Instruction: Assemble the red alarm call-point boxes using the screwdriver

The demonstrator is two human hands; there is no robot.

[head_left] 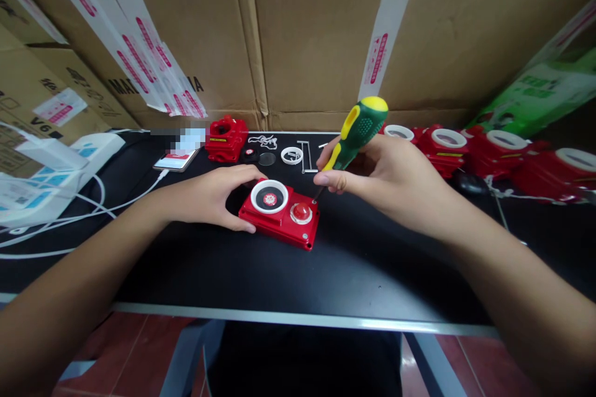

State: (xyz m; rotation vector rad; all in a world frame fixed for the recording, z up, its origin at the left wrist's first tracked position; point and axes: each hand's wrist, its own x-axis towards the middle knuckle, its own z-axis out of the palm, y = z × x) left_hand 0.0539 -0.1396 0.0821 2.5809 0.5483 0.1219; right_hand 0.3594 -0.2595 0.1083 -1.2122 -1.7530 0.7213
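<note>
A red alarm box [279, 229] lies on the black table, with a white ring around its dark round window and a red dome lamp [302, 211] beside it. My left hand [223, 195] grips the box by its left end, thumb in front and fingers behind. In my right hand [372, 167] is a green and yellow screwdriver [361, 127], held tilted. Its thin shaft runs down to the screw at the box's far right corner. Another screw [305, 236] shows at the near right corner.
Behind the box lie a red housing [226, 139], a white ring [292, 156], a clear disc [267, 159], a white chain [263, 141] and a metal bracket [305, 158]. Several red units [493, 155] line the right. A phone [177, 158] and power strip [65, 173] with cables occupy the left. Cardboard boxes [307, 31] wall the back.
</note>
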